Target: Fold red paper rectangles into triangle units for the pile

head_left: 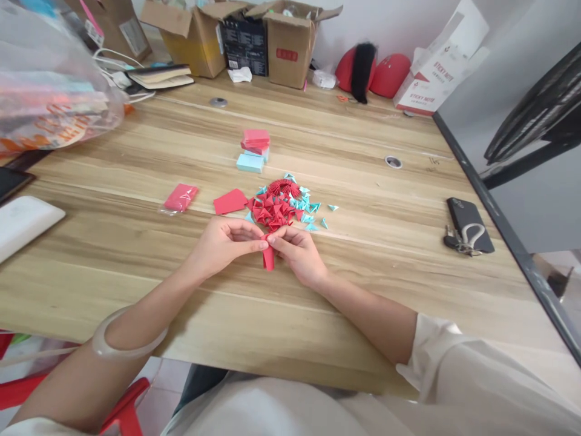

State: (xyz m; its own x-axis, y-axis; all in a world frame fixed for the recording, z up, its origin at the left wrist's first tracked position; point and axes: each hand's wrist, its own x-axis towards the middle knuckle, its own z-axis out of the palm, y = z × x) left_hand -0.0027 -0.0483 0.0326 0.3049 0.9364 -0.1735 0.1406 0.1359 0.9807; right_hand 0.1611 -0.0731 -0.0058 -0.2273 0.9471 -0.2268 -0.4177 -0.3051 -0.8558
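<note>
A narrow, folded strip of bright red paper [269, 259] was held just on the near side of the heap of small red folded-paper triangles [272, 210], pinched by the fingers of the left hand [221, 242] and right hand [298, 253]. A folding step was apparently in hand; aligned edges and a firmly pressed crease seemed called for.

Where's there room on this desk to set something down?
Bare wood lies between the blue triangles and the black case, and between the white object and red packet. It's crowded around the left hand, right hand and red folded pieces, and along the back near cardboard boxes.
</note>
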